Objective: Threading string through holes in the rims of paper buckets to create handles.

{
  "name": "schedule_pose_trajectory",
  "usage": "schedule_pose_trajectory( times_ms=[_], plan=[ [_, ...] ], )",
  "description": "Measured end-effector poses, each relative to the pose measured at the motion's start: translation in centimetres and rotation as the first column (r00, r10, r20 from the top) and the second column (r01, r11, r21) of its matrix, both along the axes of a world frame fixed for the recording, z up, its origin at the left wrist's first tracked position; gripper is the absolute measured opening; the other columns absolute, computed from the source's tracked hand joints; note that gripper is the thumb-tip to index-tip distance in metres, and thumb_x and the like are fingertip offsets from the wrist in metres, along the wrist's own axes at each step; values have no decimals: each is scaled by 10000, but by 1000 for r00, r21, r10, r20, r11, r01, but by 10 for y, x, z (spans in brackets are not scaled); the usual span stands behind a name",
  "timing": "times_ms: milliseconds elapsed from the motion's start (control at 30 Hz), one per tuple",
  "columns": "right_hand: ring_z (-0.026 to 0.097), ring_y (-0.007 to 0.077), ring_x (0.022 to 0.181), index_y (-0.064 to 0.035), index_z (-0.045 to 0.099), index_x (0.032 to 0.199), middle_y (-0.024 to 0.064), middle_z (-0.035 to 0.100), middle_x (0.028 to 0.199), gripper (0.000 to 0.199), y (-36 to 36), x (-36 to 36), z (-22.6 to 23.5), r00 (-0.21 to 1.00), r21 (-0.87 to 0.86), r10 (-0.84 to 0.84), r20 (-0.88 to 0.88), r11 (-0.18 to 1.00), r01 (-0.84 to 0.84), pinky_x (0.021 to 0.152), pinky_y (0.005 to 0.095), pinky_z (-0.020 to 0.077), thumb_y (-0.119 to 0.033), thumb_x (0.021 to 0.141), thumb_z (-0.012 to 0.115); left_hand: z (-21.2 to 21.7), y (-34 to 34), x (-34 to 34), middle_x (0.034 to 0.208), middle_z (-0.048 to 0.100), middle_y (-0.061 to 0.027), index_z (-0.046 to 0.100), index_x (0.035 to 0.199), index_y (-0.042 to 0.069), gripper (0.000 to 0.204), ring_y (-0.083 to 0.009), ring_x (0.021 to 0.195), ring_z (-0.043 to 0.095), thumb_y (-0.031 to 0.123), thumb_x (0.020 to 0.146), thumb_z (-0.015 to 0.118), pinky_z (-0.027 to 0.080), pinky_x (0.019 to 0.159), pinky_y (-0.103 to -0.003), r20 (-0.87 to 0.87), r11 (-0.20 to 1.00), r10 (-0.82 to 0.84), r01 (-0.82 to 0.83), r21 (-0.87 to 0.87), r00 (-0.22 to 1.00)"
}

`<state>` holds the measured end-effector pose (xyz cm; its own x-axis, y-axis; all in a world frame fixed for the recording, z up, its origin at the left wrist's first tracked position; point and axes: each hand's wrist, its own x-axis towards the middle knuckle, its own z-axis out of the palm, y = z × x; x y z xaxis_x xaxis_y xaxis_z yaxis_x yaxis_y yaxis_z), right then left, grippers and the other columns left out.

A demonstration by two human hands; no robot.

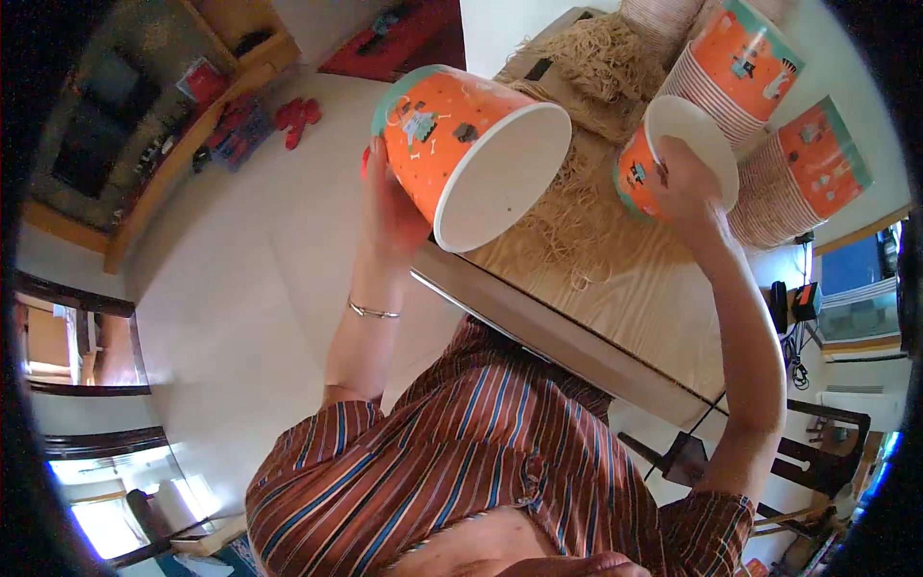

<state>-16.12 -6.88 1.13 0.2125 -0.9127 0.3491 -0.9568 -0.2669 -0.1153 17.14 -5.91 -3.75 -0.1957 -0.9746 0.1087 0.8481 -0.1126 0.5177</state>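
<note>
My left hand point(392, 204) is wrapped round the back of an orange paper bucket point(437, 144) with a teal base and small printed figures. It is held tilted in the air left of the table, its white inside facing me; a small dark speck shows on the inner wall. My right hand point(685, 181) reaches into a second orange paper bucket point(635, 171) on the table, fingers inside its rim and fingertips partly hidden. Tan crinkly strands point(567, 226) lie on the wood-grain tabletop point(625, 308) between the buckets, with a thicker heap point(611, 62) behind.
Tall nested stacks of the same buckets stand upside down against the wall, one behind point(735, 72) and one at the right point(808, 173). Black cables and a plug point(798, 303) hang past the table's right end. A dark wooden chair point(827, 447) is at the lower right. Red slippers point(298, 117) lie on the floor.
</note>
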Motion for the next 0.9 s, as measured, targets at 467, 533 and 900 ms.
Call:
schedule_pose_trajectory(
  times_ms=[467,533,900],
  plan=[
    [625,302,933,-35,563,1105,156,613,996,248,59,28,37,881,-21,117,458,993,-120,795,370,506,-97,867,592,0,39,-40,1462,368,-125,283,1452,97,685,-298,1323,394,554,952,382,330,1101,-471,-218,939,-339,344,-13,915],
    [610,262,950,-61,565,1140,141,600,1041,321,88,21,41,843,116,97,529,976,-185,820,353,500,-34,826,628,8,44,-50,1425,426,-125,323,1440,106,682,-282,1268,468,578,948,362,381,1068,-448,-26,961,-273,274,41,962],
    [633,349,794,-61,518,1291,182,628,1053,384,176,-39,50,977,30,131,-165,991,-128,675,400,503,-56,907,499,-41,72,-154,1373,476,-42,414,1380,187,767,-221,1198,513,710,824,488,463,933,-425,20,722,-669,643,256,743]
  ],
)
